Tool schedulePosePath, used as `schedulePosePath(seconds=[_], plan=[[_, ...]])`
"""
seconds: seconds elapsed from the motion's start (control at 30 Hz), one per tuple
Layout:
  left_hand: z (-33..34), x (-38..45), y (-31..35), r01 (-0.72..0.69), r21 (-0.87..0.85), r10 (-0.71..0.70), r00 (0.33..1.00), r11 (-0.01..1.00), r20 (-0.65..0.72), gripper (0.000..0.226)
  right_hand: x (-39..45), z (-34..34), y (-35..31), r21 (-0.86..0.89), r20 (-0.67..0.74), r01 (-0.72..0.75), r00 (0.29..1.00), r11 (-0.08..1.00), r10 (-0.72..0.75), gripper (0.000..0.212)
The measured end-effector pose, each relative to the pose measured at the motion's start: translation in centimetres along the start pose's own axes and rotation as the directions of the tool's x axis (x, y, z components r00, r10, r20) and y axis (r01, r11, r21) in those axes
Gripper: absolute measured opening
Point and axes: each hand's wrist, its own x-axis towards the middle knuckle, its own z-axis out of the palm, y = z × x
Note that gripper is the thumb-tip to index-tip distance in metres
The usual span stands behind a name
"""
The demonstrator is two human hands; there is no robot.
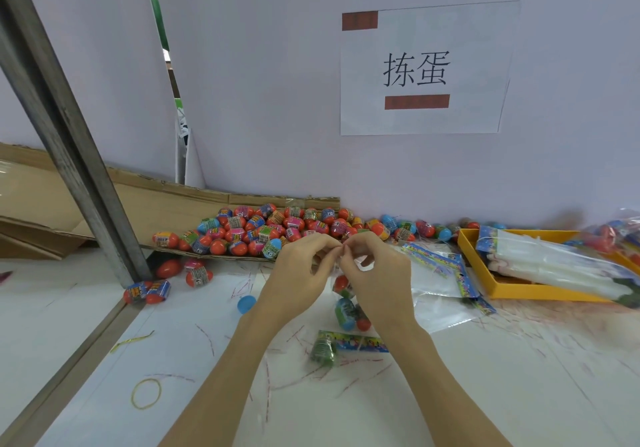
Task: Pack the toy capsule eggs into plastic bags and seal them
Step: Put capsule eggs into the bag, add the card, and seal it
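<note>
Two bare hands meet at the fingertips above a white, scuffed table [485,394], pinching the gathered neck of a clear plastic bag [346,302]. The left hand [299,273] and the right hand [375,273] both have thumb and forefinger curled tight on the film, their remaining fingers bent; the forearms rise from the lower edge and converge. The bag hangs just beneath the fingertips, glossy and crinkled, with smooth oval capsule eggs [346,311] in red, green and blue inside it. Beyond the hands, a heap of loose eggs [263,230], shiny plastic with printed paper bands, lies on a flat sheet of brown cardboard [156,200]. A few strays [199,276] sit left of the left hand. To the right of the right hand lie flat empty bags [440,280] with colourful printed headers, and farther right a yellow tray [485,283] holds a thick stack of them. Nearer the person than the hands rests a sealed packet [343,344]. A yellow rubber band [146,393] lies well left of the left forearm.
</note>
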Motion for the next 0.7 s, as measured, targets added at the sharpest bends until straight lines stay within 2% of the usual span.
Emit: schedulePosePath(seconds=[0.1,0.17,0.27,0.37,0.57,0.7], plan=[[0.06,0.06,0.10,-0.002,-0.012,0.001,1.000,1.000,-0.018,0.012,-0.06,0.18,0.05,0.151,-0.038,-0.115,0.992,0.982,0.122,0.008],[-0.04,0.11,0.16,0.018,-0.030,-0.019,0.999,0.999,-0.030,0.012,0.09,0.03,0.15,0.205,-0.033,-0.121,0.991,0.971,0.131,0.009],[-0.24,0.07,0.16,0.061,-0.062,-0.064,0.997,0.996,-0.046,0.013,0.16,-0.23,0.17,0.127,0.071,-0.024,0.997,0.992,0.015,0.014],[-0.54,-0.02,-0.10,0.097,-0.076,-0.099,0.995,0.992,-0.021,0.015,0.03,-0.22,0.05,0.014,0.094,0.048,0.994,0.999,-0.049,0.012],[-0.56,-0.06,0.26,0.027,-0.023,-0.026,0.999,0.999,0.018,0.012,-0.01,-0.46,0.02,-0.079,0.055,0.086,0.995,0.993,-0.082,0.005],[-0.42,-0.01,0.47,-0.028,0.015,0.027,1.000,1.000,0.007,0.010,0.11,-0.30,0.20,-0.122,0.065,0.039,0.997,0.992,-0.031,0.006]])
